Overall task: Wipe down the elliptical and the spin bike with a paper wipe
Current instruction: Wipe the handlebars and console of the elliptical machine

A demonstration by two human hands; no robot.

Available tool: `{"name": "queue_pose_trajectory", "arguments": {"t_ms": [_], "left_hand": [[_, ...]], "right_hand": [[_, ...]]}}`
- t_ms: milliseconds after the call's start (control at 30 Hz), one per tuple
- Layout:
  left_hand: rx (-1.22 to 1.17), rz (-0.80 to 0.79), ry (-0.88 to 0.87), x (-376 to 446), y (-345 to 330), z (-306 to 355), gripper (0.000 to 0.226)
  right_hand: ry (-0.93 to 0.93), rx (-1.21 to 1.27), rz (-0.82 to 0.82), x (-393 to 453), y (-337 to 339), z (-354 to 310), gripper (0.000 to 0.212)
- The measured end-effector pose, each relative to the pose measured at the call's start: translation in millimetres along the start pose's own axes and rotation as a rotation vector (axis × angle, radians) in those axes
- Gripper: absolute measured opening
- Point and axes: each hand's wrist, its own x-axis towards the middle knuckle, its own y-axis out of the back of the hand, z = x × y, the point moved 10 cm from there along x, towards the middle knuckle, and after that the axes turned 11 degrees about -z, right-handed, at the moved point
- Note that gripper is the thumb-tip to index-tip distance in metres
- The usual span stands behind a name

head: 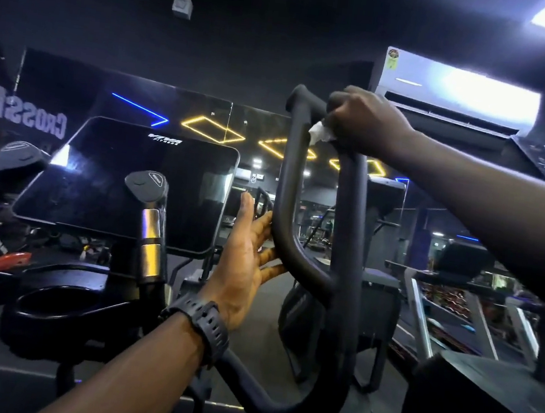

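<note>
Right hand (365,122) is being curled around the paper wipe (320,133) at the handlebar (288,187) top, while the left hand (244,264), spread, is being pressed against its inner edge.

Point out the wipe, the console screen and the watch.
wipe (318,133): head view, on the white crumpled part showing below the right hand.
console screen (124,182): head view, on the middle of the dark glass.
watch (206,326): head view, on the black strap across the left wrist.
</note>
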Motion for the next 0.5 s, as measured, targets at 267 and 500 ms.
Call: {"name": "queue_pose_trajectory", "arguments": {"t_ms": [267,500], "left_hand": [[0.02,0.011,-0.005,0.1,-0.5,0.0,0.093],[0.037,0.035,0.006,-4.1,0.5,-0.6,0.089]], "right_hand": [[-0.04,0.086,-0.071,3.5,-7.1,-10.9,0.011],[-0.042,0.187,0.045,-15.7,-7.7,-12.3,0.012]]}}
